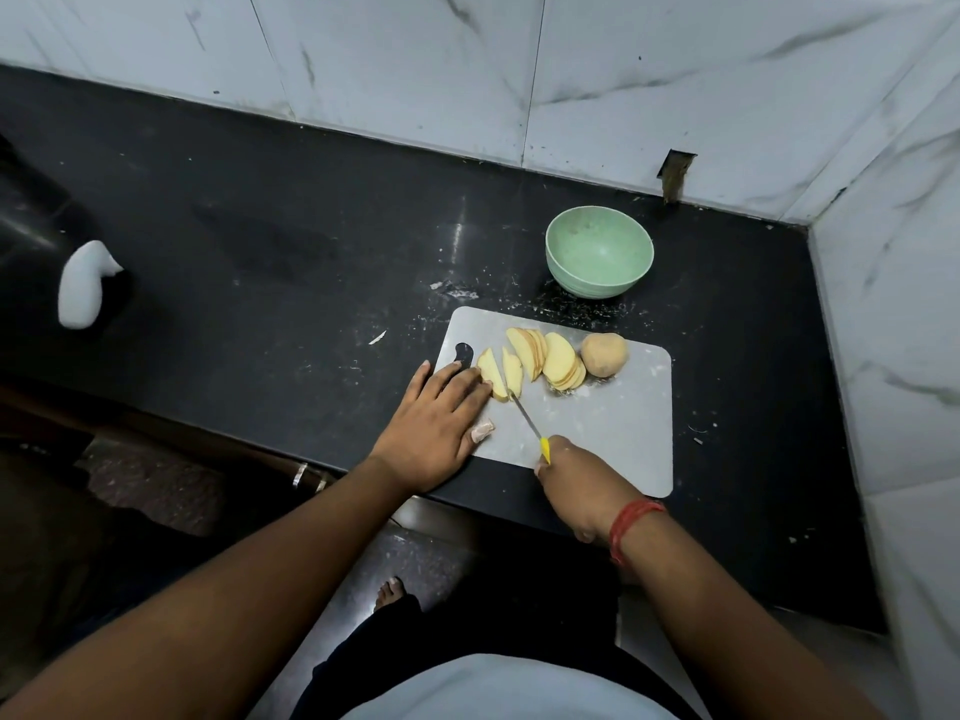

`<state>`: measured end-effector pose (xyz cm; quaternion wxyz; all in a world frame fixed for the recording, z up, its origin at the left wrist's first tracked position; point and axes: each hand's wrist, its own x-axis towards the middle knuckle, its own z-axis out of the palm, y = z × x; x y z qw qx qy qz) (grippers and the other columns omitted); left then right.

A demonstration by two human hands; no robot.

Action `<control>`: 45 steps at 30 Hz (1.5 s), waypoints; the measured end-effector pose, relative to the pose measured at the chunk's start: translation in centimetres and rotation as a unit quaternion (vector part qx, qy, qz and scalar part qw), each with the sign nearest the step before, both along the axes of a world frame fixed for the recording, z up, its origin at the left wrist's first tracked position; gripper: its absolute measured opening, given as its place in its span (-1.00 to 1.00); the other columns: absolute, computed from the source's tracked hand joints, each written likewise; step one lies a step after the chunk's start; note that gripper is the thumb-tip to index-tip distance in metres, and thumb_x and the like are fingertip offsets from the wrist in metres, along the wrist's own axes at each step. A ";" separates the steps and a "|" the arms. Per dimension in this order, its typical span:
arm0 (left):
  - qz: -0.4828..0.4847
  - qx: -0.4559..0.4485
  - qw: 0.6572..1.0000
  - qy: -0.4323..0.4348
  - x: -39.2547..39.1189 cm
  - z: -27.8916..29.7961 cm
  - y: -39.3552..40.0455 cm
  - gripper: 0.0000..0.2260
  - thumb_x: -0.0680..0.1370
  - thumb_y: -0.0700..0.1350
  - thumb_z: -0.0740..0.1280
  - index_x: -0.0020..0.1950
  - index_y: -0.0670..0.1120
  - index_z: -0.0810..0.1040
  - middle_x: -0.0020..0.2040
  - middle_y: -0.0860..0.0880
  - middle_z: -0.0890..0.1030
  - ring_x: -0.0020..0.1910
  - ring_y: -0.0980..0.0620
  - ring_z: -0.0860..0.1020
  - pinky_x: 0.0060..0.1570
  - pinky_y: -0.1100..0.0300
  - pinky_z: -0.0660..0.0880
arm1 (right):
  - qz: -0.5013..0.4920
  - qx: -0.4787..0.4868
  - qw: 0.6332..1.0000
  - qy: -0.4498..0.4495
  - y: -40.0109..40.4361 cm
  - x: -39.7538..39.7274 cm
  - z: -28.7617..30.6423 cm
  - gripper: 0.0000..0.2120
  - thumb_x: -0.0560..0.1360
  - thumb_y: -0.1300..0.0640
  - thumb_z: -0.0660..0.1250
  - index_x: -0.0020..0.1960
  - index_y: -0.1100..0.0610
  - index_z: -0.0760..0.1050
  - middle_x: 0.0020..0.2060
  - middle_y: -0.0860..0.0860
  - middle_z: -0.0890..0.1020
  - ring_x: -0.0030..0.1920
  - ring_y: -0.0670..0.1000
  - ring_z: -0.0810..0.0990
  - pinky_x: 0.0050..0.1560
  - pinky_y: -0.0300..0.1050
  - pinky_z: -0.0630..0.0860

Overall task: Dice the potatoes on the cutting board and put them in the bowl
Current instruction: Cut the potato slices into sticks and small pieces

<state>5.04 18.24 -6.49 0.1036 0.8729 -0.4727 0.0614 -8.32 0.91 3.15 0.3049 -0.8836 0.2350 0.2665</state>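
The potato slices point(540, 358) lie fanned along the far edge of your cutting board point(618, 433), and one whole unpeeled potato point(604, 354) sits just beside them toward the board's far right corner. Nearer the far left corner, by the board's handle slot, two separate pieces point(498, 374) lie side by side.

Your left hand point(436, 428) lies flat with straight fingers, the fingertips pressing on the leftmost of those pieces (the thumb wears a bandage and rests on the board). Your right hand point(582, 485) is curled round the yellow handle of a knife point(524, 415), near the board's near edge; the thin blade runs up and leftward, its tip meeting the two pieces.

The green bowl point(599, 252) stands on the bench point(260, 241) just past the board's far edge, apart from it, with no potato showing inside. The board itself lies by the bench's near edge, close to the right-hand wall. A white object point(83, 285) sits well apart at the bench's left end.
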 end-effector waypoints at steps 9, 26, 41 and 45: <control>-0.004 -0.002 1.000 0.028 0.4 0.1 0.2 -0.47 0.70 0.17 0.02 0.54 -0.10 0.41 0.51 -0.08 0.44 0.55 -0.13 0.28 0.56 -0.29 0.10 | 0.034 0.020 0.999 0.036 1.1 0.8 0.9 -0.91 0.66 0.11 0.07 0.06 0.14 0.28 -0.29 0.04 0.41 -0.37 0.00 0.37 -0.47 -0.15 0.24; 0.013 -0.011 0.997 0.075 0.3 0.3 -0.5 -0.47 0.71 0.16 -0.03 0.57 -0.05 0.39 0.59 0.00 0.35 0.59 -0.13 0.21 0.56 -0.32 0.02 | -0.024 0.022 0.999 0.007 1.0 1.6 0.7 -0.90 0.66 0.11 0.06 0.05 0.13 0.28 -0.29 0.01 0.40 -0.41 -0.01 0.37 -0.43 -0.18 0.25; 0.020 -0.009 0.998 0.062 0.1 0.3 -0.6 -0.50 0.71 0.17 -0.01 0.55 -0.03 0.40 0.56 -0.01 0.38 0.56 -0.12 0.26 0.57 -0.29 0.04 | 0.005 -0.042 0.999 0.002 1.2 1.0 0.3 -0.82 0.63 0.24 0.07 0.20 0.24 0.31 0.07 0.21 0.59 -0.16 0.13 0.45 -0.19 -0.15 0.30; 0.020 -0.006 0.998 0.064 0.1 0.2 -0.6 -0.48 0.71 0.18 -0.01 0.55 -0.04 0.40 0.57 -0.02 0.38 0.56 -0.12 0.26 0.57 -0.29 0.05 | -0.011 -0.029 1.000 0.003 1.5 1.4 0.5 -0.80 0.64 0.22 0.09 0.24 0.24 0.31 0.11 0.18 0.59 0.00 0.16 0.55 -0.15 -0.16 0.32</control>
